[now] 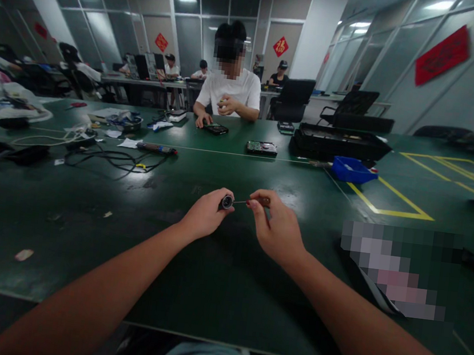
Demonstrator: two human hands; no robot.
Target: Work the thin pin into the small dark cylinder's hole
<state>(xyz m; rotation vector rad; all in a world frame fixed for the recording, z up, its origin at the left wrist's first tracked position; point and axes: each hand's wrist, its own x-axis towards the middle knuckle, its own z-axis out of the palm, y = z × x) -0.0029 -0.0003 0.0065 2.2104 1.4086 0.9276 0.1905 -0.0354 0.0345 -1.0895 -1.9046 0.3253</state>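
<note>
My left hand [203, 215] is closed around a dark cylindrical part [226, 202], whose round hollow end faces me. Between the thumb and fingers of my right hand [281, 229] is a small screwdriver [265, 202] with a reddish-brown handle. Its thin metal shaft points left and reaches the side of the cylinder; whether the tip sits in a screw is too small to tell. Both hands are held over the near middle of the green table [214, 290].
Across the table, a person in white [230, 93] handles a hard drive [217, 129]. Another hard drive [262, 148], a black tray [340, 144] and a blue bin [353, 170] stand ahead. Black cables [113, 159] and a pen-shaped tool [156, 148] lie left; a blurred-out flat object [393, 277] lies right.
</note>
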